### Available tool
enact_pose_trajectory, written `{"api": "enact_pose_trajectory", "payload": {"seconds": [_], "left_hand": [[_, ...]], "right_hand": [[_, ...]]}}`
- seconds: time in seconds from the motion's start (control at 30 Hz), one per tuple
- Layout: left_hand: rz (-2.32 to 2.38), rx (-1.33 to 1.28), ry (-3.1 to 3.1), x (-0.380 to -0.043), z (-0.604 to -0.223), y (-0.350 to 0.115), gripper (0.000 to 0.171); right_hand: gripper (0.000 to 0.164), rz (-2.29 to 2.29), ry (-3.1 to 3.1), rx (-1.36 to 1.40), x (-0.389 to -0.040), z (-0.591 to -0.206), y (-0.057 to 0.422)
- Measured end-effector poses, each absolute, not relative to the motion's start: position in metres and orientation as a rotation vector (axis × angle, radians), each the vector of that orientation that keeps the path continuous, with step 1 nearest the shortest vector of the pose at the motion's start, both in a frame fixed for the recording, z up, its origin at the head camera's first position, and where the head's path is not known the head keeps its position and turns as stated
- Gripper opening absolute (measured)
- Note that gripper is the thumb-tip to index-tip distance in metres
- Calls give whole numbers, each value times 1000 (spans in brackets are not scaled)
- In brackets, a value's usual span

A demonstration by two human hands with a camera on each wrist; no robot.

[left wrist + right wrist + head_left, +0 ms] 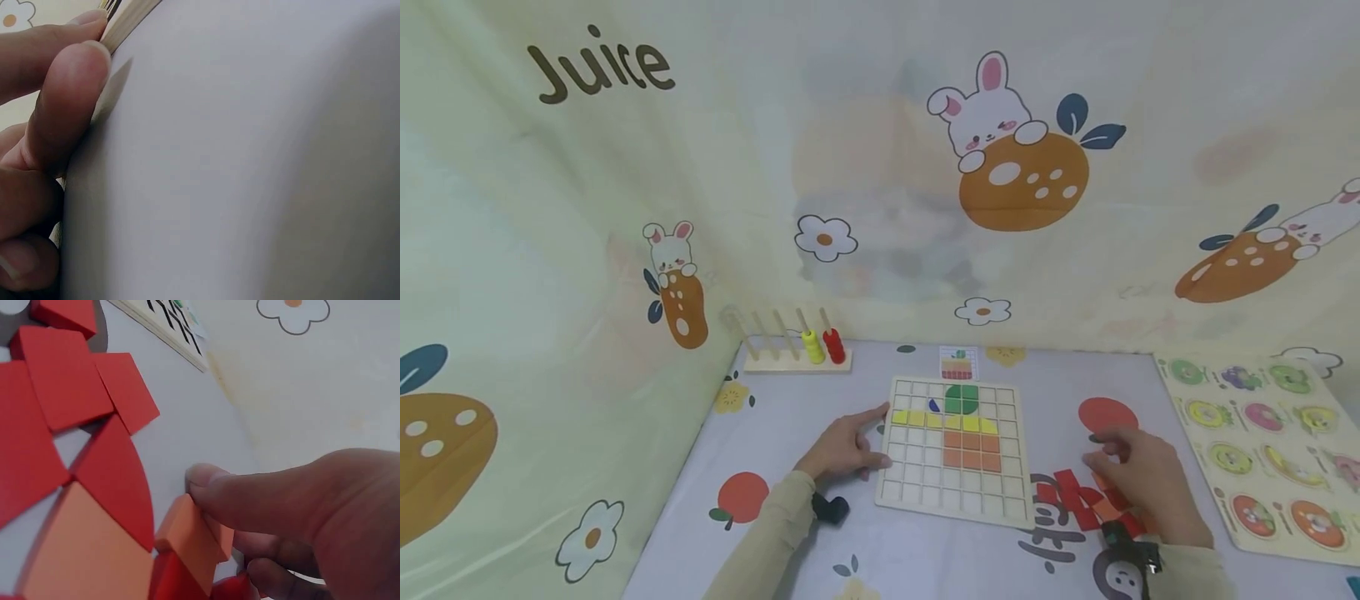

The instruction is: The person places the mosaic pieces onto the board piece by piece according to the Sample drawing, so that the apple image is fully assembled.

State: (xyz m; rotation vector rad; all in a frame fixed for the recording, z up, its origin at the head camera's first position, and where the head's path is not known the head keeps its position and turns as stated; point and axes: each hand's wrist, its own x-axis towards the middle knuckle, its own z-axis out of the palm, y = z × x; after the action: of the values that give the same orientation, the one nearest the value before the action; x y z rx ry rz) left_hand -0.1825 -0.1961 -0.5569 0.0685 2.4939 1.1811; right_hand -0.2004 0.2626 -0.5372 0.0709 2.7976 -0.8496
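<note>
My left hand [842, 446] rests at the left side of a wooden grid board [917, 496], its index fingertip and thumb tip against the edge. The board carries green pieces [961, 399], a small blue piece [934, 406], a yellow row [917, 419] and a patch of orange squares [972, 450]. My right hand [1150, 479] hovers over loose pieces right of the board, thumb and index finger apart. In the right wrist view its thumb [256, 497] overlaps an orange block [190, 534]; the other fingers are partly hidden. Red blocks [115, 478] lie beside it.
A small picture card [958, 363] lies behind the board. A wooden peg stand [797, 363] with yellow and red beads stands at the back left. On the right lies a large board [1232, 450] with fruit and vegetable pictures. A printed cloth wall [880, 275] closes the back.
</note>
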Motion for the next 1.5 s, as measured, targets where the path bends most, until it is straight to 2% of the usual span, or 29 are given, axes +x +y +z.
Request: {"api": "enact_pose_trajectory", "payload": {"seconds": [0.3, 0.53, 0.83, 1.23, 1.5], "left_hand": [[1181, 57, 2499, -184, -557, -197, 95], [1191, 64, 2503, -183, -557, -199, 94], [1197, 69, 2504, -181, -558, -201, 93], [1199, 65, 2500, -182, -558, -200, 94], [1200, 67, 2494, -184, -560, -198, 94]], "right_hand": [[57, -923, 2784, 134, -199, -538, 258], [44, -912, 2788, 108, -201, -534, 253], [53, -1031, 2920, 134, -198, -541, 241], [49, -1421, 2764, 37, -192, -527, 168], [38, -1433, 2728, -128, -189, -530, 120]]}}
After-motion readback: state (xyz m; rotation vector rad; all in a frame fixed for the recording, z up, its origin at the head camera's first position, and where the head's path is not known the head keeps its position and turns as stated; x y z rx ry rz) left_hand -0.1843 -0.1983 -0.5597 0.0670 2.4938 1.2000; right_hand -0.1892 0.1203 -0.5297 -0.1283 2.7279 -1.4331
